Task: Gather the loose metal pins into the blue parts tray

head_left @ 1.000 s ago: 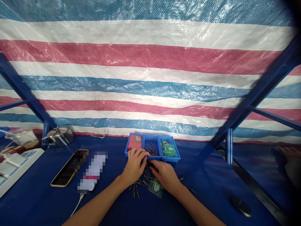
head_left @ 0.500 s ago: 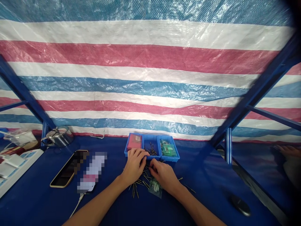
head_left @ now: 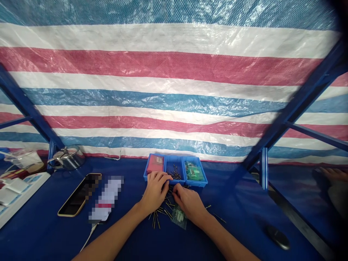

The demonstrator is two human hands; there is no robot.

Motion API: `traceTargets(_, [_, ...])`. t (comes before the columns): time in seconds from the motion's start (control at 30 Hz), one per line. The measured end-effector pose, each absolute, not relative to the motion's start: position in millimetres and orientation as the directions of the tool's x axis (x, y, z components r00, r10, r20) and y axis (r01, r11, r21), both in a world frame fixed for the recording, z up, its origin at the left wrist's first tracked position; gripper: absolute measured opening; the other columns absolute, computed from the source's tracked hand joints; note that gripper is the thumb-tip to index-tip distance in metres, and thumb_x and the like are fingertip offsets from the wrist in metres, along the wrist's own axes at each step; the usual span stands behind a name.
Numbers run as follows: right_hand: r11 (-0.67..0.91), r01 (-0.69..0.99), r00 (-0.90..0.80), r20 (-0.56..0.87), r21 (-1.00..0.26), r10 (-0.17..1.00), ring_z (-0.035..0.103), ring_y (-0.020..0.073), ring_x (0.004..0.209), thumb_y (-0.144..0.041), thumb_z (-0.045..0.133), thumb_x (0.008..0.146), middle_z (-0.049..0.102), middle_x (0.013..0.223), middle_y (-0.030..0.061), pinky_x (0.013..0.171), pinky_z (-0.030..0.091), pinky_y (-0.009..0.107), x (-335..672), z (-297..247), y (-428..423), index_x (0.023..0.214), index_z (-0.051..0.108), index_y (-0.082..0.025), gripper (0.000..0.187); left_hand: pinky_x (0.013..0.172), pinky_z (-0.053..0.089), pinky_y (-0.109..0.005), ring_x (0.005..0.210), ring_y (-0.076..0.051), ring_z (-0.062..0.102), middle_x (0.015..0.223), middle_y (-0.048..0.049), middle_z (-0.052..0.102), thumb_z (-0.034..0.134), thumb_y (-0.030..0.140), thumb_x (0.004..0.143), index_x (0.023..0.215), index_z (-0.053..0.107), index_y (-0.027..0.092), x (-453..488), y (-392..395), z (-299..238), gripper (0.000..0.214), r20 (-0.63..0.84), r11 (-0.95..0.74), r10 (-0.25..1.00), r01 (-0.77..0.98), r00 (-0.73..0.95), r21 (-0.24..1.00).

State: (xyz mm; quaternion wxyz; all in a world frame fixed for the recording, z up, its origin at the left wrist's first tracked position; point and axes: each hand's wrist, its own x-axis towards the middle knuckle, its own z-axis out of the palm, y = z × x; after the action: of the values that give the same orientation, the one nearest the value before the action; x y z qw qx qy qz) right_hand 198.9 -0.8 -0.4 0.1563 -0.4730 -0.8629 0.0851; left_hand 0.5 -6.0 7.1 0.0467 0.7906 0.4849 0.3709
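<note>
Left hand (head_left: 155, 189), right hand (head_left: 189, 200) near pins (head_left: 168, 212) (packet label (head_left: 160, 160) illegible); cannot tell either grip.

Lidded metal pot (head_left: 74, 159), yellow-edged phone (head_left: 76, 198), black mouse (head_left: 277, 236), striped sheeting (head_left: 174, 65)

blue counter (head_left: 168, 246), metal bits (head_left: 157, 221) plus a baggie (head_left: 179, 218) right in front of the bins (head_left: 196, 182), phone (head_left: 76, 198) left of 'em, mouse (head_left: 277, 236) way right
</note>
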Motion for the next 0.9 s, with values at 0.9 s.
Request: traceTargets(0.9, [0.567, 0.711, -0.471, 0.317, -0.416, 0.823, 0.067, 0.0162, 0.059, -0.018, 0.054, 0.1, 0.066, 0.071, -0.0043, 0.056, 0.033, 0.026, 199.1, -6.2, -0.8, 0.094, 0.054, -0.023, 0.007, 0.095, 0.04, -0.044, 0.114, -0.026, 0.055, 0.119, -0.0039, 0.069, 0.05, 0.018, 0.109, 0.12, 0.067, 0.029, 0.6, -5.6, 6.8, 0.023, 0.553, -0.534, 0.793, 0.728, 0.254, 0.43])
